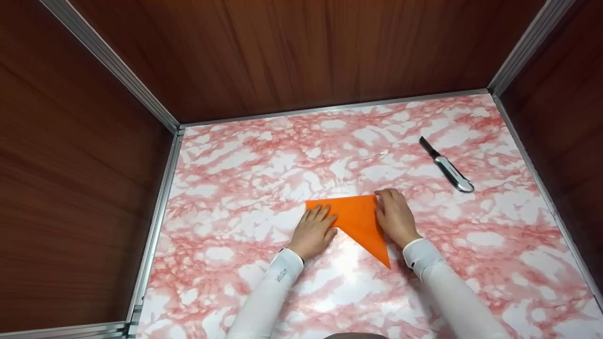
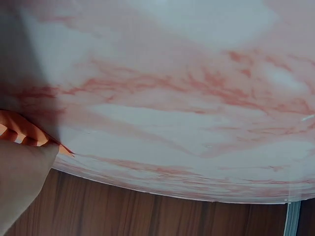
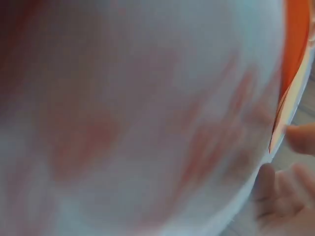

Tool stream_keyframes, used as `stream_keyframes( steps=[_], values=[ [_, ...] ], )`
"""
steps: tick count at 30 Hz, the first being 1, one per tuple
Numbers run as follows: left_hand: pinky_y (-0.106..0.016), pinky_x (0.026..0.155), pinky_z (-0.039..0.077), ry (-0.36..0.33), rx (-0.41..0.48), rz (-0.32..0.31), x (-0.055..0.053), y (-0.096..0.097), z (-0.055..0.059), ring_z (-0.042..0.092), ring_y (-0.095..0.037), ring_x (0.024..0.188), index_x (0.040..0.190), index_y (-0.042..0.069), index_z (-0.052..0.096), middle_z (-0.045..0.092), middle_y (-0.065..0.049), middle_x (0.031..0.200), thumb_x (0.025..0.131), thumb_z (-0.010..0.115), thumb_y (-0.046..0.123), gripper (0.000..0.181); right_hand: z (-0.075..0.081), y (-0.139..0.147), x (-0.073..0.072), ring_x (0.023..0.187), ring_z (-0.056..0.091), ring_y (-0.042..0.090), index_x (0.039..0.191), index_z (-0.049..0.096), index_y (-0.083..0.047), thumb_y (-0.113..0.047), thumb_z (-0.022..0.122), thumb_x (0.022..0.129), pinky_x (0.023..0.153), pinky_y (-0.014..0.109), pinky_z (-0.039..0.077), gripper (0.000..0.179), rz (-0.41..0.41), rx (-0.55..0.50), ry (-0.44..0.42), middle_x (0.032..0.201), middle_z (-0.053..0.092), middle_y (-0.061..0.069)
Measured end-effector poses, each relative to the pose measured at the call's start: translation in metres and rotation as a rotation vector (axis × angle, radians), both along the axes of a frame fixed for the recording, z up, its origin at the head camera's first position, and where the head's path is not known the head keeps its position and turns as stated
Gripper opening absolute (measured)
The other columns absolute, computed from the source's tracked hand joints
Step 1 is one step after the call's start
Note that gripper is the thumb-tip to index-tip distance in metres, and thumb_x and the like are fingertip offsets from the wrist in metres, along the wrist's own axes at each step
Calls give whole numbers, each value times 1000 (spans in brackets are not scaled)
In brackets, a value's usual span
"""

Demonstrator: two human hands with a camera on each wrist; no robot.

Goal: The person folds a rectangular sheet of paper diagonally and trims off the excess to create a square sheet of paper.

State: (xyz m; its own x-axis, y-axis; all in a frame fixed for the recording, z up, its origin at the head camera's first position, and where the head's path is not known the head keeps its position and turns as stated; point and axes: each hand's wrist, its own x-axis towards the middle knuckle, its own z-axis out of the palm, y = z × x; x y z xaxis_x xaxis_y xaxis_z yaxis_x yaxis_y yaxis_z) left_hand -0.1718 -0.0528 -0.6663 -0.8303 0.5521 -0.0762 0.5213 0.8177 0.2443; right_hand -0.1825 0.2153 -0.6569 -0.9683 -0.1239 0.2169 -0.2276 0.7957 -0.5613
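Observation:
A folded sheet of orange paper point(image 1: 355, 212) lies on the table, with a straight far edge and a long point reaching toward the person. My left hand point(image 1: 313, 233) rests on its left part, fingers stretched over the paper. At the right edge is my right hand point(image 1: 396, 217), its fingertips near the far right corner. The right wrist view shows the thumb point(image 3: 301, 138) beside the orange paper's edge, apart from the other fingers. In the left wrist view, a strip of the paper point(image 2: 24, 127) shows past the left hand.
A utility knife point(image 1: 447, 167) with its dark blade end pointing away lies at the back right of the red-and-white marbled table point(image 1: 226, 254). Dark wood panels point(image 1: 292, 52) with metal edging stand at the back and both sides.

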Motion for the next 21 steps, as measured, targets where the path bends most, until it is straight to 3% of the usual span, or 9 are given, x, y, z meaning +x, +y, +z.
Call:
stream_keyframes(
  steps=[3,6,8,12,16,21],
  values=[
    [-48,116,9,4,-18,5,0,2,0,17,-23,146,148,25,45,27,0,158,103,39,46,50,2,1,0,130,41,35,129,62,-5,-12,66,91,105,51,33,39,173,166,30,137,53,13],
    [-50,115,10,25,-30,9,-2,3,1,18,-24,145,146,25,47,29,0,157,102,40,47,49,4,2,5,140,32,30,137,56,-6,-21,60,96,110,50,27,44,316,311,-36,145,47,9],
    [-51,115,10,52,-42,14,-2,4,1,19,-24,145,145,25,48,31,-1,156,102,41,46,48,4,2,10,141,30,29,141,52,-6,-26,57,98,112,48,24,47,362,366,-74,148,44,10],
    [-52,115,9,94,-70,36,-3,8,4,20,-27,145,144,21,50,34,-5,155,101,43,45,49,5,-3,19,135,37,31,142,50,-3,-30,55,99,110,49,27,51,363,409,-83,148,42,13],
    [-50,115,10,93,-107,41,-1,15,7,18,-27,145,147,16,45,31,-8,156,101,44,44,54,5,-12,27,126,42,33,142,50,-3,-34,54,99,104,50,33,53,324,434,-53,149,41,12],
    [-47,116,11,112,-119,3,10,26,9,19,-27,145,148,14,43,31,-8,156,100,47,43,56,4,-18,33,124,42,35,139,52,1,-34,55,98,103,51,32,54,277,450,-8,147,44,14]
  ],
)
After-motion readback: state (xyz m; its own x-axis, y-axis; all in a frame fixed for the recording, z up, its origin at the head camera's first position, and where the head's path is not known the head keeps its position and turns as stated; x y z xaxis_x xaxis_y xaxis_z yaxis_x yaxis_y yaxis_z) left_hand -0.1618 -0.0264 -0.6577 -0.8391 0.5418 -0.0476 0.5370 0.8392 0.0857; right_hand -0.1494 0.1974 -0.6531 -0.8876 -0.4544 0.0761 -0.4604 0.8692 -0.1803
